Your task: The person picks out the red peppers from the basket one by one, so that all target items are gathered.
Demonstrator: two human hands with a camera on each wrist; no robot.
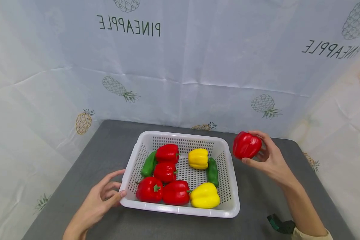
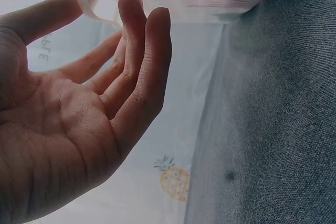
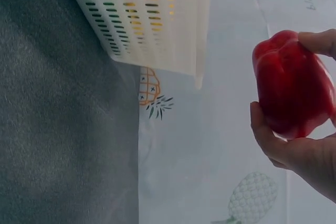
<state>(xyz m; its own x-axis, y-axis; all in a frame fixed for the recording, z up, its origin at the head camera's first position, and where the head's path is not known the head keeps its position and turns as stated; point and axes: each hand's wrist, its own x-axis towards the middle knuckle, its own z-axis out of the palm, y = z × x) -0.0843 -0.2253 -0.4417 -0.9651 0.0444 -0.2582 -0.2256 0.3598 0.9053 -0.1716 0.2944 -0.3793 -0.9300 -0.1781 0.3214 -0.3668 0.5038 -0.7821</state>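
My right hand (image 1: 268, 156) holds a red bell pepper (image 1: 246, 145) in the air, just right of a white plastic basket (image 1: 180, 209). In the right wrist view, thumb and fingers wrap the shiny red pepper (image 3: 294, 85) from its sides. The left hand (image 1: 103, 195) grips the basket's left rim near the front corner, thumb and index finger on it; the other fingers bend below the rim (image 2: 97, 11). Inside the basket lie several red bell peppers (image 1: 176, 192), two yellow ones (image 1: 205, 195) and two long green vegetables (image 1: 212, 172).
The basket stands on a dark grey tabletop (image 1: 114, 146). A pale curtain (image 1: 180, 60) printed with pineapples rises behind and along both sides. Near the right forearm lies a dark strap-like piece (image 1: 280, 224) at the sleeve's edge.
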